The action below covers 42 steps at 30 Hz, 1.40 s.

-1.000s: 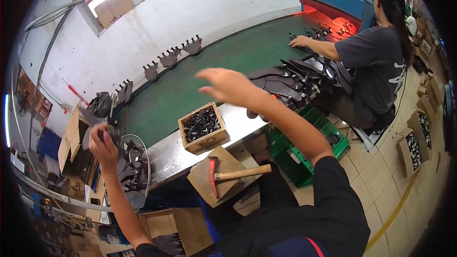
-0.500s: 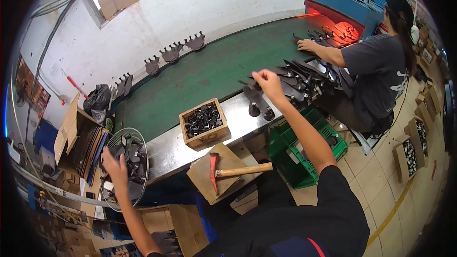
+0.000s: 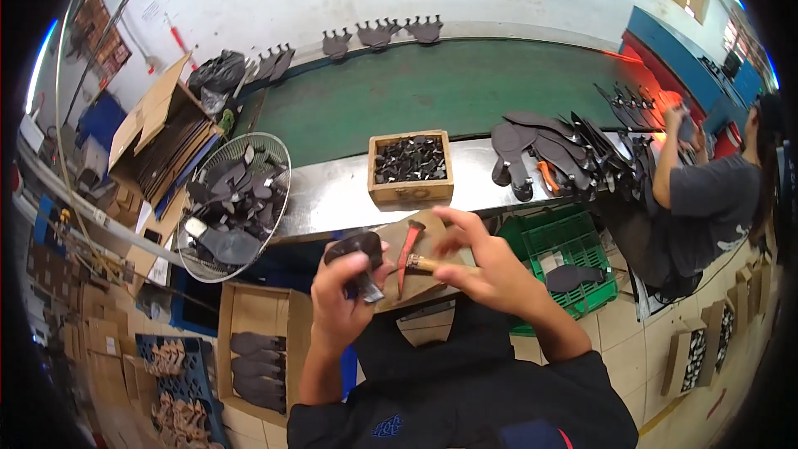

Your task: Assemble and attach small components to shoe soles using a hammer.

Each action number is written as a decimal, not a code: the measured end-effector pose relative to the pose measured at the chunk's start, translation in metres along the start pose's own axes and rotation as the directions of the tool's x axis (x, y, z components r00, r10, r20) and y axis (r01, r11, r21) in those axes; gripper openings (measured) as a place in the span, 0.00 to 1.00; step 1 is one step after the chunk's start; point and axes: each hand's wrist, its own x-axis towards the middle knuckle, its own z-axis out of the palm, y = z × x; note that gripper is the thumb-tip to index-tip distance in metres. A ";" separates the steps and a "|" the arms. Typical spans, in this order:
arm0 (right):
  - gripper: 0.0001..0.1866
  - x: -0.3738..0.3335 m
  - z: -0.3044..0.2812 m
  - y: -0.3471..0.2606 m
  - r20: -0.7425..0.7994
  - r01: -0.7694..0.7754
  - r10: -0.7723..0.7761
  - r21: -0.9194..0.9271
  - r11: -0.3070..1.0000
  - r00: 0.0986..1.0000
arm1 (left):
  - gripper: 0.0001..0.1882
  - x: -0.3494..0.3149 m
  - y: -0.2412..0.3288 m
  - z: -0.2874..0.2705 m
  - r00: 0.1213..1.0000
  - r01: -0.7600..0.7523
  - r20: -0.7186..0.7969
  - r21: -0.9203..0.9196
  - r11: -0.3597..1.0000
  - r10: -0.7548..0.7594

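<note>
My left hand [image 3: 337, 308] is closed around a dark shoe sole [image 3: 356, 248], which has a shiny narrow part at its lower end. The fingers cover much of it. My right hand [image 3: 507, 278] hovers around the wooden handle of a hammer [image 3: 409, 251], thumb and fingers apart; the handle is partly hidden by the thumb. The hammer, with its red head, lies on a worn wooden block [image 3: 428, 283] in front of me. Beyond the block stands a wooden box [image 3: 411, 193] filled with small black pieces.
A wire basket [image 3: 287, 191] of dark soles stands left, beside a cardboard box [image 3: 154, 129]. Soles [image 3: 557, 150] and orange-handled pliers [image 3: 549, 176] lie right on the metal ledge along a green conveyor [image 3: 465, 75]. A green crate [image 3: 532, 237] sits below. A co-worker [image 3: 706, 191] works at right.
My left hand came from the wire basket to the block and now holds a sole. My right hand left the soles on the ledge for the hammer. The view has turned right.
</note>
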 end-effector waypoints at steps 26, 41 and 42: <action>0.16 -0.229 0.005 0.118 -0.531 -0.359 0.755 0.667 0.653 0.385 | 0.05 0.082 -0.233 0.051 0.762 0.078 0.261 0.871 0.485 -0.592; 0.18 -0.044 0.005 0.031 -0.286 -0.037 0.331 0.705 0.708 0.899 | 0.14 0.031 0.000 0.065 0.903 -0.416 0.144 0.530 0.739 0.405; 0.18 -0.039 0.008 0.024 -0.263 -0.003 0.281 0.726 0.688 0.923 | 0.15 0.022 0.009 0.065 0.889 -0.450 0.180 0.520 0.726 0.421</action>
